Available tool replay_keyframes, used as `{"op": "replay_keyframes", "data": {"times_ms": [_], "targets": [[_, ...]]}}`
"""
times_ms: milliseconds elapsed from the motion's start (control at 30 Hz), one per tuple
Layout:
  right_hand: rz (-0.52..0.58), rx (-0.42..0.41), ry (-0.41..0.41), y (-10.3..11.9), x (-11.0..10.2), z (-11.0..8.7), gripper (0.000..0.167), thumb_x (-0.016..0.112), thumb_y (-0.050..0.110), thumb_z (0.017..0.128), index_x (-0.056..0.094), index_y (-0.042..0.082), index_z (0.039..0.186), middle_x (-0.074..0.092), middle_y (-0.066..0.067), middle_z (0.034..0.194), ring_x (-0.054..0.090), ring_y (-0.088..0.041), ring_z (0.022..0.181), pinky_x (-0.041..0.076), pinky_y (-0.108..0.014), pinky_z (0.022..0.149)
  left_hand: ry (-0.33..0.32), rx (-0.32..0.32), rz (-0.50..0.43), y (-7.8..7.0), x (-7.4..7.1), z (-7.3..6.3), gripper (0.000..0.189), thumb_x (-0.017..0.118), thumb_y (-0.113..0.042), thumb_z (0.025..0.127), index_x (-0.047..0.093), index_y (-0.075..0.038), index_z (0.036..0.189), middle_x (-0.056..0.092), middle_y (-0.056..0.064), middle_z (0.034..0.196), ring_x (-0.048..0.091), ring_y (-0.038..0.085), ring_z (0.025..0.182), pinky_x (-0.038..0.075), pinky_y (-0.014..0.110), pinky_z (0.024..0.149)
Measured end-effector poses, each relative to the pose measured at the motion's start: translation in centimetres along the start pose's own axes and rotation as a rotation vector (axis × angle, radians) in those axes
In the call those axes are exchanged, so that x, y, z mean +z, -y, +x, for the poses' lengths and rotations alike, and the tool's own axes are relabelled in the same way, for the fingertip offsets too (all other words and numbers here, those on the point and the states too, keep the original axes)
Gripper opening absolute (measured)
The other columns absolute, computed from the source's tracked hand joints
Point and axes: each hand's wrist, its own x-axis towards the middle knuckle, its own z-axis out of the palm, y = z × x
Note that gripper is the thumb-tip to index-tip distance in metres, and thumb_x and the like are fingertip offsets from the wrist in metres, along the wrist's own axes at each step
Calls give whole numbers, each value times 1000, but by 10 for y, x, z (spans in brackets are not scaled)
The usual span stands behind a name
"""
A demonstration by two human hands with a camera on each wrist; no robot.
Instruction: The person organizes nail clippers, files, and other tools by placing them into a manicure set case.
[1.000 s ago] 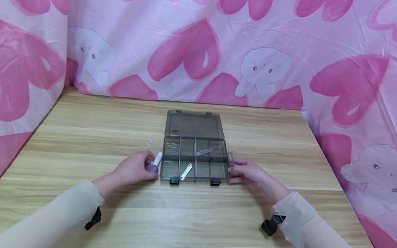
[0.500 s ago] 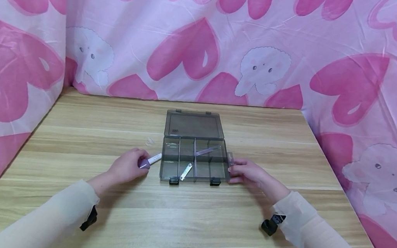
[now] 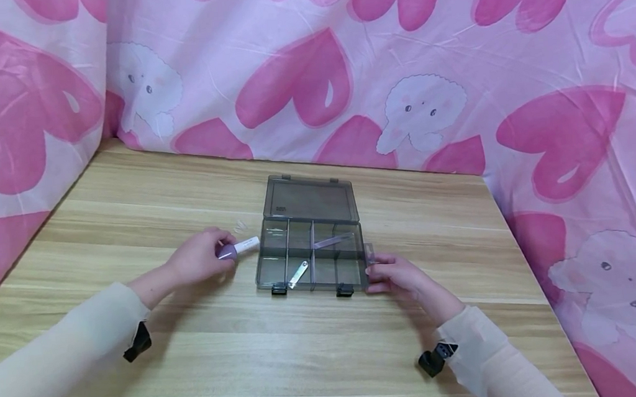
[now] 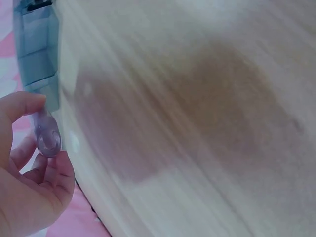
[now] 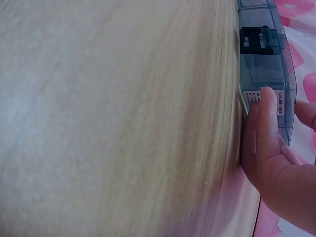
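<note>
My left hand (image 3: 196, 258) pinches a nail polish bottle (image 3: 227, 251) with a purple body and a long white cap. The cap points toward the left side of an open smoky plastic compartment box (image 3: 314, 286). In the left wrist view the bottle's rounded base (image 4: 49, 140) shows between thumb and fingers. At the box's right side my right hand (image 3: 397, 273) holds a small clear case (image 3: 370, 253). A barcode label (image 5: 280, 102) shows behind those fingers in the right wrist view. Inside the box lie a silver nail clipper (image 3: 298, 275) and a translucent purple strip (image 3: 329, 242).
The box's lid (image 3: 309, 198) lies folded back away from me. Tiny clear pieces (image 3: 240, 226) lie on the wooden table (image 3: 286, 363) left of the box. A pink heart-patterned cloth (image 3: 298, 88) stands behind and along both sides.
My left hand has drawn the nail polish bottle leftward from the box, then slightly away from me, and the bottle has tipped from slanted toward horizontal. The right hand and box have stayed put.
</note>
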Motion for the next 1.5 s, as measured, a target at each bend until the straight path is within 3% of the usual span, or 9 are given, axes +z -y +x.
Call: {"op": "replay_keyframes", "data": {"times_ms": [367,700,900,1167,1500], "targets": [[3,-6,-1,0,0,0,63,47,-2,87,18,-12,142,52,0,85,57,-9,76,56,-29,76,-66,103,-81,-10,-9,4,25,71,-3,74,65,1,98,62,13,92,55,23,84,46,30,72],[3,-7,-6,0,1,0,65,46,-4,85,18,-14,142,53,0,84,59,-8,75,56,-26,74,-68,112,-131,-24,-6,15,32,70,-3,74,67,1,105,65,13,95,57,22,86,47,29,73],[-2,-8,-13,2,3,-1,66,47,-3,84,18,-14,142,55,-3,88,61,-10,80,57,-27,75,-26,170,-141,-38,0,25,33,71,-2,74,66,3,106,65,16,98,57,23,85,49,27,70],[-7,-7,-7,1,1,0,66,47,-2,85,17,-14,142,53,-5,91,60,-10,83,56,-28,77,46,205,-109,-60,10,35,35,71,-7,76,66,1,110,64,14,101,56,21,86,49,31,74],[-6,2,-20,1,1,-1,67,49,-2,84,18,-12,143,51,-5,91,59,-10,82,56,-28,77,88,231,-116,-80,27,43,34,73,-11,78,67,-1,110,64,11,102,57,18,87,49,28,73]]}}
